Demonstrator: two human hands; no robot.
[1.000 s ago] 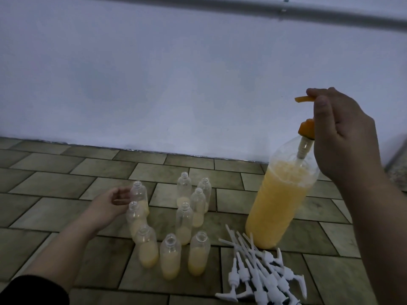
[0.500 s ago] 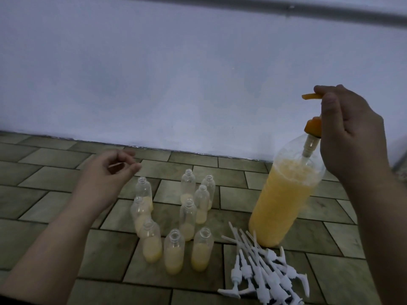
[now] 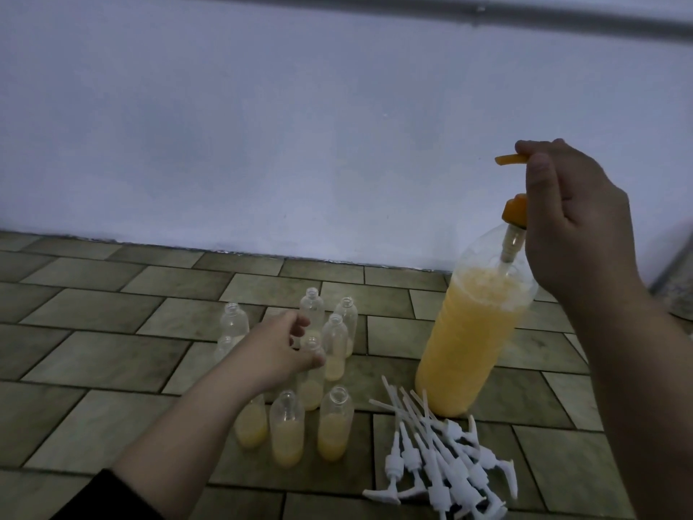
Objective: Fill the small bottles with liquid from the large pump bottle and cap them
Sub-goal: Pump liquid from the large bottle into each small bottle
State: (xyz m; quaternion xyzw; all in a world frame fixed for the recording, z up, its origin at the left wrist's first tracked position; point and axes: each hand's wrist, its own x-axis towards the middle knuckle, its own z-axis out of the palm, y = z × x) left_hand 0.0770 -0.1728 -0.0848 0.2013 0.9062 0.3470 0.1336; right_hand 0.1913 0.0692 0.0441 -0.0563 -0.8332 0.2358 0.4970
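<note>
1. While right hand (image 3: 573,219) kept pinching the orange pump head (image 3: 510,159) on top of the large pump bottle (image 3: 474,332), dropped left hand (image 3: 279,349) back down from its raised spot half a second ago into the cluster of small bottles (image 3: 332,424).
2. Left grip: fingers loosely curled around the neck of one mid-cluster bottle (image 3: 313,365), thumb side near it; looked like touching, but full closure hard to confirm. A second ago sat lower left by the outer bottles, then lifted holding nothing, now reached further right.
3. Right grip: thumb and fingers closed on the pump head, spout poking out to the left; unchanged across all three frames. Pump stem raised, not pressed.
4. Large pump bottle stood upright on the tiled floor (image 3: 93,354) right of the cluster, well filled with yellow-orange liquid. Same place as before.
5. Small bottles: all uncapped, standing on the floor; front ones part-filled, back ones looked nearly empty.
6. White pump caps (image 3: 442,471) lay in a heap on the floor just in front of the large bottle, untouched.
7. Meaning, as a judgement: picking the next bottle to bring under the spout; filling only partway done, capping not started.
</note>
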